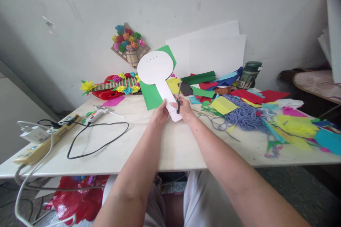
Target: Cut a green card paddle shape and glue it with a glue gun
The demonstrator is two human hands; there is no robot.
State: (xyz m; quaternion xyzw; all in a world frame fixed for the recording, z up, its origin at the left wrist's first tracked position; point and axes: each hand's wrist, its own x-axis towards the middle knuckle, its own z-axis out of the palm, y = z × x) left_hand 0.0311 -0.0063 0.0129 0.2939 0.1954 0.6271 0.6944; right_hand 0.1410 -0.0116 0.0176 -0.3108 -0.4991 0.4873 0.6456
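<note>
Above the middle of the table is a white board cutout (156,68), a wide oval with a straight handle and small holes at both ends. Behind it shows a sheet of green paper (151,95), sticking out on both sides. My left hand (161,113) is closed on the lower left edge of the handle. In my right hand (185,109) is a pair of scissors (178,104) with black grips, held upright with the blades pointing up. The fingers of that hand also touch the handle's right edge. My left fingertips are partly hidden.
A glue gun (98,114) and its looping cord lie left, near a power strip (48,138). Coloured paper (225,105), blue yarn (242,115), a phone (185,88) and a dark jar (249,74) crowd the right. A flower-decorated craft (117,84) lies at the back.
</note>
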